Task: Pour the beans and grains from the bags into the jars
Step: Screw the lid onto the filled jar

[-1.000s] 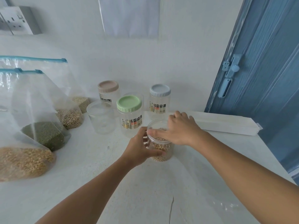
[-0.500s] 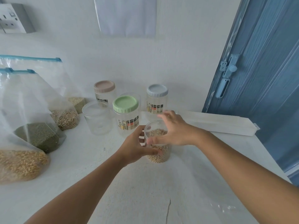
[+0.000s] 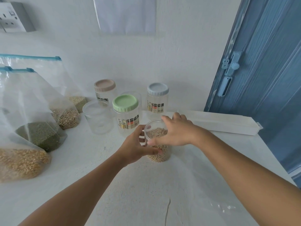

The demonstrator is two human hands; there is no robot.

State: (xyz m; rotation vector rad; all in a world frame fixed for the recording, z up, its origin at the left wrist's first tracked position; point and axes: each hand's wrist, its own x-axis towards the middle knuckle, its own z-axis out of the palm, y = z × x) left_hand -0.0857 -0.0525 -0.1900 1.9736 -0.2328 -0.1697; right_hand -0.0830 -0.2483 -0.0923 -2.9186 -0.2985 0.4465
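Home pantry corner: white counter [image 3: 114, 193], lidded storage jars [image 3: 126, 115], grain bags [image 3: 24, 163], wall socket [image 3: 9, 18], blue door [image 3: 268, 79]

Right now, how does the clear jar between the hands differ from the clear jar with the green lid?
The clear plastic jar between the hands holds tan grains; the green-lidded clear plastic jar looks empty. The first has a transparent lid and the left hand gripping it; the second stands untouched, with a printed label. Both stand upright.

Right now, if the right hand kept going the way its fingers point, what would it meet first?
The right hand grips the filled jar's clear lid, fingers pointing left and away. Going on, it would probably meet the green-lidded jar first, though depth is hard to judge from the head view.
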